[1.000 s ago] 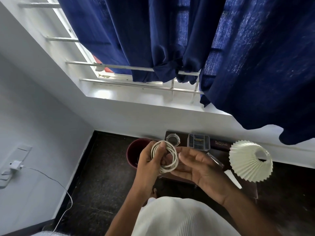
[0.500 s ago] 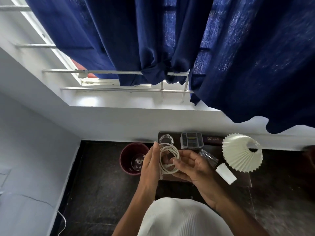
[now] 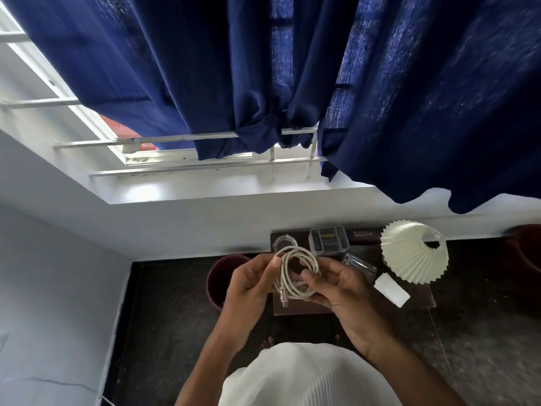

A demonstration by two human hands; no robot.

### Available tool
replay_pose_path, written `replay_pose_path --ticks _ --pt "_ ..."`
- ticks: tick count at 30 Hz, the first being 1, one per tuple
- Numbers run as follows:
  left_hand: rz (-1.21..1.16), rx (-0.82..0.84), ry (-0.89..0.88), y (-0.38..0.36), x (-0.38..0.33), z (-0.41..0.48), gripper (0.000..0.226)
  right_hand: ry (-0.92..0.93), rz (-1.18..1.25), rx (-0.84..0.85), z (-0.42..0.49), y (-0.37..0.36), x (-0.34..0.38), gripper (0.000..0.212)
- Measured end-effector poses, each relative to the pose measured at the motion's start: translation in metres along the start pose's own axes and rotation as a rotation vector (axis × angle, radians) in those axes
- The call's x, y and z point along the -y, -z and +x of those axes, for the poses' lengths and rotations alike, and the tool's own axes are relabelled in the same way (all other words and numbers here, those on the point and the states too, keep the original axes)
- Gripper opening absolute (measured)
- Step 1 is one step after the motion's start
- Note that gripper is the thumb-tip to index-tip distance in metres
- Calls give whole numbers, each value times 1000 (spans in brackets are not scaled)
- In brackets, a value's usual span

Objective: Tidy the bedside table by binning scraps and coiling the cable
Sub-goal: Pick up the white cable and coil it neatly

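Head camera looks down at two bare hands and one white round-cord cable point(image 3: 285, 273) wound into a small ring of a few loops, just below the middle of the frame. The left hand point(image 3: 248, 288) pinches the left side of the ring with its thumb and curled fingers. The right hand point(image 3: 339, 288) grips the lower right side, with the thumb across the front of the loops and the fingers curled behind. So each hand is closed on the cable, one on each side, and the ring stands up between them. One plug end point(image 3: 283, 300) of the cable pokes down below the ring, next to the left palm. The ring is held up in front of the left part of one dark brown tabletop point(image 3: 418, 301).

One dark red round bin point(image 3: 218, 276) stands on the dark floor just left of the tabletop, partly hidden by the left hand.

On the tabletop sit:
- One small clear glass jar point(image 3: 282, 240), at the far edge just above the ring.
- One clear plastic box with little compartments point(image 3: 329, 240), to the right of the jar.
- One clear see-through thing lying on its side point(image 3: 361, 266), near the right fingers. I cannot tell what it is.
- One white pleated lampshade point(image 3: 414, 259), at the right end.
- One small flat white slip point(image 3: 390, 290), just below the lampshade.

Deep blue cloth curtains point(image 3: 409, 98) fill the top of the frame.
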State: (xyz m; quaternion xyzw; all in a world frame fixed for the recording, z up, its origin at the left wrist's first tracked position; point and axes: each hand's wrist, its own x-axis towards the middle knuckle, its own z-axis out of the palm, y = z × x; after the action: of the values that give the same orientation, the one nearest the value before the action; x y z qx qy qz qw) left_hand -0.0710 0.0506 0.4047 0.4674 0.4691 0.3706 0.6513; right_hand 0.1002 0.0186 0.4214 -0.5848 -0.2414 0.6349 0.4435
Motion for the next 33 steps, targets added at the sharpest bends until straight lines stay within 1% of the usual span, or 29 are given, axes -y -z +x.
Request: replay_pose_path --ticks 3,7,10,17,23,25,30,33 --pt "5 72 15 14 -4 2 32 28 -6 -21 1 -6 -2 23" --pt "-56 100 60 24 -5 1 35 71 -16 -49 1 -10 -5 22" --pt "-65 122 81 27 -2 -3 34 100 -79 -67 0 -10 -8 22" --pt "-61 66 59 13 19 -3 32 113 -182 -74 -4 -1 -20 25" --pt "-48 74 41 -23 39 8 31 77 -257 -153 -5 37 -31 23" --pt "-21 63 38 -39 45 13 32 79 -282 -151 -2 54 -33 20" --pt "-1 10 93 -90 68 33 35 54 -336 -220 14 111 -39 22" --pt "20 -45 134 -127 84 48 26 8 -344 -219 33 150 -46 24"
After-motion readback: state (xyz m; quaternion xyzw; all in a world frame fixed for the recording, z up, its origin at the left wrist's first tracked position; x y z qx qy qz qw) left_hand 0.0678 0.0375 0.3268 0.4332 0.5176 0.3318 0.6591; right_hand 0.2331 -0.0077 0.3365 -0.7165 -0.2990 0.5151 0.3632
